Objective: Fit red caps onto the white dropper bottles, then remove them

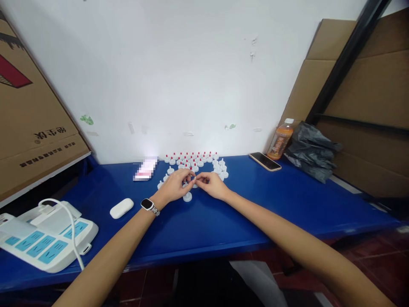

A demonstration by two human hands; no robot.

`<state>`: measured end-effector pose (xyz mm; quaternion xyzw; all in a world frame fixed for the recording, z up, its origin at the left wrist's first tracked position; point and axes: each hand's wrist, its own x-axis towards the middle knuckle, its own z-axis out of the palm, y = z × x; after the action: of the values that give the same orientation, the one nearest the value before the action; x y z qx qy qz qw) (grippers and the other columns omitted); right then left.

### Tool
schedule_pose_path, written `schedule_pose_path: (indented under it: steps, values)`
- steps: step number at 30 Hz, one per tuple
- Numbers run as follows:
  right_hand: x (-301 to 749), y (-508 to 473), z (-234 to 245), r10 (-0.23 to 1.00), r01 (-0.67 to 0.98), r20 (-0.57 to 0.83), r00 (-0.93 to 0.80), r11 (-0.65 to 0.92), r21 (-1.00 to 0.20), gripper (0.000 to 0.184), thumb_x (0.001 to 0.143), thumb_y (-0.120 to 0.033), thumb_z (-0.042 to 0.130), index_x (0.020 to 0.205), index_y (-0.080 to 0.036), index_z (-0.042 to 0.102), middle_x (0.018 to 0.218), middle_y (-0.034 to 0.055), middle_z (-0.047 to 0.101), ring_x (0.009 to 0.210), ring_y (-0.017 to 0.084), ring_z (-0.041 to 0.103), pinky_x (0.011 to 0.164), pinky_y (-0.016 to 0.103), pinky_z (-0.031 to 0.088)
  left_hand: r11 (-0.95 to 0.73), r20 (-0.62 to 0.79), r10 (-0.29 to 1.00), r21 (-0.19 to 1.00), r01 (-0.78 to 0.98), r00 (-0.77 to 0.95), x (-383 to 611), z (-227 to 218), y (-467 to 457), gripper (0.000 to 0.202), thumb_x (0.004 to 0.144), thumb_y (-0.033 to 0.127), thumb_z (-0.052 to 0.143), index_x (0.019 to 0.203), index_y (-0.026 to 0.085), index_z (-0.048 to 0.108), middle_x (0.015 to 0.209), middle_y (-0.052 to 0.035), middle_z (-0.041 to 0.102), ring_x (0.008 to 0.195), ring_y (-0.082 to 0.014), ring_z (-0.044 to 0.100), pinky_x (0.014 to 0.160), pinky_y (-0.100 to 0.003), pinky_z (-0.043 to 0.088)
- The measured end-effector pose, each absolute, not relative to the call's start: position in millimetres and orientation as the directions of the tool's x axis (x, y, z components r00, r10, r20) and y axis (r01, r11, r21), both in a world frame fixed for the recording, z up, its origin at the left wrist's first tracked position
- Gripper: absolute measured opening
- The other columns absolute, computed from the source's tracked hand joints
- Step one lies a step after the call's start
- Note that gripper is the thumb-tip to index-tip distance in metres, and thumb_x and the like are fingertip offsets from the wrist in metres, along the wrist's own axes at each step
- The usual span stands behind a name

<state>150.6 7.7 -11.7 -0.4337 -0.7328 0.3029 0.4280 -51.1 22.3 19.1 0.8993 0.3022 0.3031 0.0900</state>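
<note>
My left hand (175, 185) and my right hand (212, 185) meet fingertip to fingertip over the blue table (255, 204), both pinched on a small white piece (194, 181) that is too small to make out. Just behind them stand several small white caps with red tips (191, 160) in rows near the wall. One loose white cap (187, 197) lies on the table just in front of my left hand. A watch (148, 205) sits on my left wrist.
A white earbud case (122, 208) lies left of my hands, and a white and blue power strip (44, 238) with a cable sits at the near left. A phone (265, 161), an orange drink bottle (280, 140) and a grey bag (311, 149) are at the right. Cardboard boxes (28, 119) flank both sides.
</note>
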Motion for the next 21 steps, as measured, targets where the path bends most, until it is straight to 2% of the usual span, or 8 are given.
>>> schedule_pose_path:
  steps: [5, 10, 14, 17, 21]
  values:
    - [149.6, 9.7, -7.7, 0.952, 0.07, 0.258, -0.167, 0.272, -0.96, 0.034, 0.079, -0.05, 0.07, 0.085, -0.016, 0.069, 0.064, -0.0009, 0.063, 0.048, 0.009, 0.048, 0.045, 0.022, 0.035, -0.799, 0.522, 0.598, 0.333, 0.501, 0.607, -52.3, 20.5, 21.1, 0.036, 0.088, 0.043, 0.064, 0.117, 0.021, 0.058, 0.103, -0.0055, 0.063, 0.088, -0.0191, 0.061, 0.08, -0.034, 0.05]
    - [147.1, 0.0, -0.7, 0.977, -0.041, 0.166, -0.131, 0.162, -0.986, 0.039, 0.074, -0.053, 0.075, 0.087, -0.017, 0.07, 0.062, -0.0012, 0.064, 0.046, 0.008, 0.048, 0.039, 0.02, 0.033, -0.777, 0.512, 0.627, 0.348, 0.525, 0.588, -49.8, 20.2, 20.2, 0.033, 0.089, 0.049, 0.063, 0.106, 0.021, 0.062, 0.093, -0.0037, 0.064, 0.08, -0.0177, 0.06, 0.075, -0.032, 0.049]
    - [145.8, -3.7, 0.3, 0.979, -0.063, 0.157, -0.127, 0.15, -0.987, 0.038, 0.075, -0.053, 0.074, 0.087, -0.016, 0.072, 0.065, -0.0008, 0.063, 0.048, 0.007, 0.047, 0.039, 0.019, 0.032, -0.775, 0.517, 0.629, 0.363, 0.517, 0.58, -46.1, 21.8, 16.7, 0.029, 0.09, 0.043, 0.061, 0.107, 0.02, 0.062, 0.088, -0.0033, 0.064, 0.077, -0.0173, 0.06, 0.071, -0.031, 0.049]
    - [146.6, -1.7, -2.9, 0.977, -0.037, 0.16, -0.144, 0.156, -0.987, 0.038, 0.078, -0.053, 0.07, 0.09, -0.017, 0.071, 0.072, 0.0007, 0.066, 0.049, 0.008, 0.049, 0.039, 0.02, 0.033, -0.775, 0.524, 0.63, 0.372, 0.511, 0.573, -46.5, 23.4, 16.8, 0.026, 0.092, 0.036, 0.057, 0.111, 0.019, 0.06, 0.092, -0.0044, 0.064, 0.079, -0.0173, 0.061, 0.074, -0.031, 0.05]
    - [150.4, 0.7, -10.1, 0.939, 0.191, 0.289, -0.188, 0.323, -0.927, 0.029, 0.087, -0.044, 0.063, 0.094, -0.017, 0.07, 0.071, 0.0007, 0.067, 0.053, 0.01, 0.051, 0.051, 0.023, 0.04, -0.768, 0.523, 0.635, 0.353, 0.534, 0.568, -56.8, 24.4, 21.9, 0.027, 0.095, 0.036, 0.051, 0.115, 0.02, 0.06, 0.104, -0.0068, 0.065, 0.09, -0.0198, 0.062, 0.082, -0.034, 0.051]
